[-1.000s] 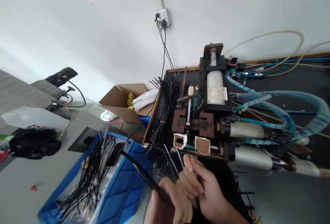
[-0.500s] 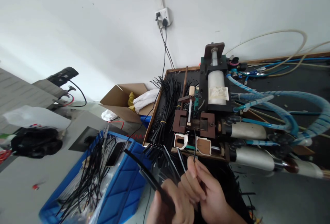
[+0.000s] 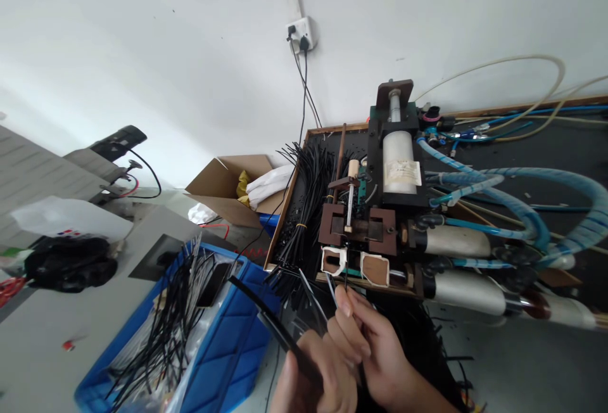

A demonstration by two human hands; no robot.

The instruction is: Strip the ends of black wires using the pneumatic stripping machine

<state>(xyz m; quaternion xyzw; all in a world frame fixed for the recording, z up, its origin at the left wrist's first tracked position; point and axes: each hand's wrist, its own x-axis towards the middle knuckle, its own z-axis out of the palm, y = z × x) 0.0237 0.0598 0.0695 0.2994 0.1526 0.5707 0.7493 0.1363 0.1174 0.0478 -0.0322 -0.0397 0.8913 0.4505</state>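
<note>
My left hand [image 3: 316, 372], low in the picture, is closed around a few black cables [image 3: 263, 308] that stick out to the upper left. Beside it on the right, my right hand [image 3: 368, 340] pinches a thin black cable [image 3: 347, 270] between thumb and forefinger. That cable points up toward the brown metal clamp [image 3: 358, 229] of a pneumatic machine, passing between two pale-edged pads, the left pad [image 3: 334, 261] and the right pad [image 3: 375, 269]. Whether its tip sits inside the clamp is too small to tell.
A bundle of black cables [image 3: 304, 216] lies on the bench left of the clamp. Air cylinders [image 3: 468, 292] and blue hoses [image 3: 522, 175] fill the right side. A blue crate [image 3: 228, 343] of cables stands at lower left, with a cardboard box [image 3: 218, 188] behind it.
My right hand has shifted slightly left with the thin cable, bringing it from beside the right pad into the gap between the pads. My left hand has barely moved.
</note>
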